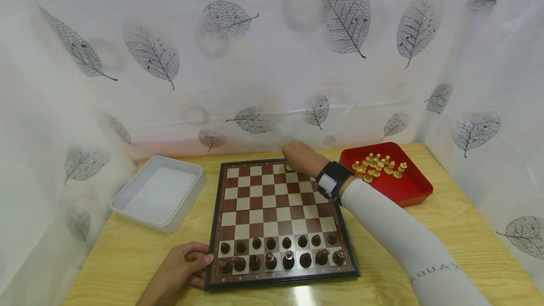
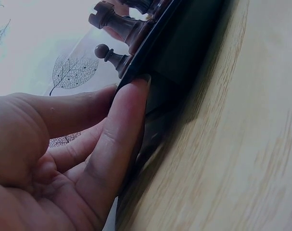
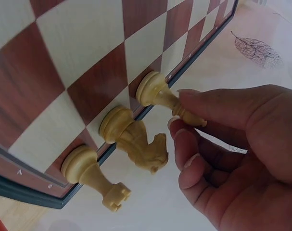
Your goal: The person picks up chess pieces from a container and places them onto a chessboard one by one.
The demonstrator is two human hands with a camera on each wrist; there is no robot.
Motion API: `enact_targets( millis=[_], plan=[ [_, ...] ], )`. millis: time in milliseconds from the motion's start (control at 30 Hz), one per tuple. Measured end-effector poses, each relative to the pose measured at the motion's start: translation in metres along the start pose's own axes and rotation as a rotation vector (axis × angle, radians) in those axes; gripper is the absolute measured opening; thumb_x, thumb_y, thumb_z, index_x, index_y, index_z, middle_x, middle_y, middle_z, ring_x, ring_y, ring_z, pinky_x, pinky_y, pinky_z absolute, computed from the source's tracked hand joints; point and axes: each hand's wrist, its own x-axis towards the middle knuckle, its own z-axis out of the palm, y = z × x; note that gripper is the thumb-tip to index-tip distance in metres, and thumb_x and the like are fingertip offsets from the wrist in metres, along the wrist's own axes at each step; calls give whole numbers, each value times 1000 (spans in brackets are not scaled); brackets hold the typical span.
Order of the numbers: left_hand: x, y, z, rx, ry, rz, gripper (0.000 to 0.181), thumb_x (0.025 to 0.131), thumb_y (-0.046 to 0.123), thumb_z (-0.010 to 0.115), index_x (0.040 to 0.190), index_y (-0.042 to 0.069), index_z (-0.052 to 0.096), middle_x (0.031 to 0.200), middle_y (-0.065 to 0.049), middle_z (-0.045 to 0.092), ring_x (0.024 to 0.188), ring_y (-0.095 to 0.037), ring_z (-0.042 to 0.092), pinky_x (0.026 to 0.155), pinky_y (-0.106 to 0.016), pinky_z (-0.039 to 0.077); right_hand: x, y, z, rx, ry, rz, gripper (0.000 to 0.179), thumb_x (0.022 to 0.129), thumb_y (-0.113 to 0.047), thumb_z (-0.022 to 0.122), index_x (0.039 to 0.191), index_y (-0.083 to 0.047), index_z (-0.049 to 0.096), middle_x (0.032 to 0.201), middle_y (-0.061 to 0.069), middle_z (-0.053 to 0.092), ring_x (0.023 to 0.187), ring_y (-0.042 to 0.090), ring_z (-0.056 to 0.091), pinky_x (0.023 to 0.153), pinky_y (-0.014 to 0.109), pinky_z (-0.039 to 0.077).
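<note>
A brown-and-cream chessboard [image 1: 263, 216] lies on the wooden table, with dark chess pieces [image 1: 270, 261] in two rows along its near side. My left hand [image 1: 180, 268] grips the board's near left edge, thumb on the rim and fingers at the side; a dark rook [image 2: 119, 24] and pawn [image 2: 114, 60] stand close by. At the far edge, my right hand [image 1: 303, 157] pinches a light bishop [image 3: 158, 91] by its top, its base on a square. Beside it on the same row are a light knight [image 3: 141, 144] and a light rook [image 3: 95, 178].
A red tray [image 1: 412, 195] at the right of the board holds several light chess pieces [image 1: 377, 166]. On the left is a white tray [image 1: 161, 188]. A leaf-patterned curtain [image 1: 272, 70] hangs right behind the table.
</note>
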Motion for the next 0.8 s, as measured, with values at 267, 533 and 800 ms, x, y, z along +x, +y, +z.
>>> enact_targets(
  millis=[267,533,800],
  plan=[
    [1,0,1,-9,7,-8,57,94,23,78,133,-11,54,96,-4,70,79,-18,67,69,-35,67,-7,1,-3,79,-7,23,27,89,2,68,68,-10,54,68,0,45,64,15,41,55,24,35],
    [0,-1,1,9,3,0,57,95,24,77,133,-12,53,97,-5,71,80,-19,66,70,-36,67,-32,9,-18,143,-17,93,18,95,-11,72,105,3,71,98,13,71,83,23,62,74,35,56],
    [1,0,0,31,-3,12,57,97,24,74,134,-13,52,96,-5,72,79,-19,67,70,-37,67,-52,30,-28,138,-43,154,34,96,-18,71,121,6,70,122,23,72,104,34,71,90,45,63]
  ],
)
